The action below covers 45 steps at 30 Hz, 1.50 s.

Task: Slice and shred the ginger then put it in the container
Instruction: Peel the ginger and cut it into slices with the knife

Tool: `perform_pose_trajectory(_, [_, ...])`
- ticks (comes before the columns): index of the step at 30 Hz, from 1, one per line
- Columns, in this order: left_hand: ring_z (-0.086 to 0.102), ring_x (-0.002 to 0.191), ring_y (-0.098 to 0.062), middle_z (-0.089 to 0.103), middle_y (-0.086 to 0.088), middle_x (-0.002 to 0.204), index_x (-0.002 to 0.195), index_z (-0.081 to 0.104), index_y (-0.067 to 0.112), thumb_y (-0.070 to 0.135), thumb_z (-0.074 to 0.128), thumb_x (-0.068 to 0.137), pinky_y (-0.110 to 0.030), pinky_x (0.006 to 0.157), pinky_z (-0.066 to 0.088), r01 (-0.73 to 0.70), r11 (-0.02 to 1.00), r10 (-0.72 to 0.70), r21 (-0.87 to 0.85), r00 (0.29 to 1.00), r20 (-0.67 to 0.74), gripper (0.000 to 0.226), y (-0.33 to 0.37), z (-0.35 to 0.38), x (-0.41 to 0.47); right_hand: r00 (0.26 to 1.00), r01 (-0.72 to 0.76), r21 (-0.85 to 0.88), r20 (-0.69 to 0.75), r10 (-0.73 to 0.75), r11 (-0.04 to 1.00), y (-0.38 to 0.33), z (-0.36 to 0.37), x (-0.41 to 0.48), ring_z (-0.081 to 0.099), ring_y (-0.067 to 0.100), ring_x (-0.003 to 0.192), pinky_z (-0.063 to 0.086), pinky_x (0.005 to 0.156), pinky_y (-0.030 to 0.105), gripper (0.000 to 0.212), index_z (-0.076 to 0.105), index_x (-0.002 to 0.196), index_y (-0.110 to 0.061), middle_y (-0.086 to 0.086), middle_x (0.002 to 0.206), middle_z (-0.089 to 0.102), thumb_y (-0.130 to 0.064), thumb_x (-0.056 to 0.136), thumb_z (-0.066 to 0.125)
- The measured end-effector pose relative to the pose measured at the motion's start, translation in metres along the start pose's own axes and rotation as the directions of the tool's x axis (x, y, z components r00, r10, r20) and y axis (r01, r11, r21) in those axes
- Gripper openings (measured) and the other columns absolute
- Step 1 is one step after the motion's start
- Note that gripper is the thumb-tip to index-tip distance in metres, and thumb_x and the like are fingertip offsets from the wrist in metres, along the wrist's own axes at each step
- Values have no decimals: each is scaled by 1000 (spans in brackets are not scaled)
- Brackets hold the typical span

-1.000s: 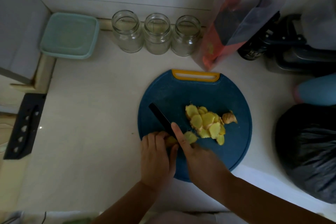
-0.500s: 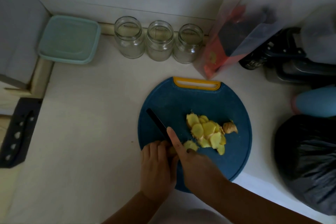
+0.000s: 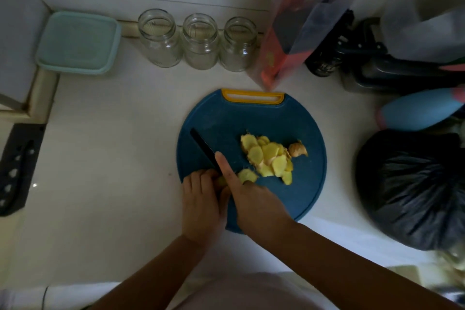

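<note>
3 open jars (image 3: pixel 200 41), lidded teal container (image 3: pixel 78 43); left hand (image 3: pixel 201 206) pinches ginger (image 3: pixel 222 181), right hand (image 3: pixel 256 205) grips knife (image 3: pixel 202 150).

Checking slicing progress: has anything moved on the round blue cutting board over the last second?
Nothing visibly changed. The right hand still holds the black-bladed knife at the ginger piece that the left hand pins; the pile of yellow ginger slices and the brownish end stub stayed put.
</note>
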<state>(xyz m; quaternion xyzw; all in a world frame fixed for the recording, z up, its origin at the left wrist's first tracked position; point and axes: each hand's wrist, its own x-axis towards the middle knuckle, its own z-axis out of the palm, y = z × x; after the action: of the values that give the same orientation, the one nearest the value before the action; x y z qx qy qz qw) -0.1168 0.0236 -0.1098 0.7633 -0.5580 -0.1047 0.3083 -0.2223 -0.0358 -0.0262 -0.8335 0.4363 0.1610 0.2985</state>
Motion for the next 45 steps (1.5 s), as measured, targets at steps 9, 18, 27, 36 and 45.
perform_pose_trajectory(9, [43,88,-20,56,-11,97,103,55,6,32,45,87,-27,79,33,43,998,-43,-42,999,13,32,6,-4,-2,998,-59,28,37,58,998,11,18,-33,30,5,53,31,50,19,104,-51,120,-35,7,95,59,2,90,42])
perform_pose_trajectory(18, [45,92,-23,59,-13,100,109,49,11,31,46,87,-29,84,35,-29,999,29,-23,1000,-6,30,-3,0,-2,999,-20,21,48,18,1000,11,22,-19,40,7,53,41,58,24,115,-59,111,-41,7,92,65,1,90,46])
perform_pose_trajectory(27, [45,90,-23,59,-12,99,107,48,12,29,45,85,-27,82,35,-65,997,66,-45,997,30,29,-7,1,-1,1000,13,20,-20,-13,1000,-3,5,11,40,9,49,39,50,28,107,-47,123,-39,6,74,54,-1,91,48])
perform_pose_trajectory(36, [44,90,-20,57,-8,98,107,56,8,36,42,86,-30,79,37,17,988,-2,-151,995,102,38,-5,-10,3,991,-64,14,-113,65,998,-10,8,-6,43,16,53,43,59,33,104,-40,130,-40,4,72,47,2,90,47])
perform_pose_trajectory(45, [50,86,-26,59,-9,92,97,58,4,35,59,81,-32,73,38,-7,973,52,-230,980,190,34,-9,-22,12,994,-10,106,-109,22,994,-1,16,-28,42,13,50,35,46,27,105,-35,132,-39,0,61,39,8,86,46])
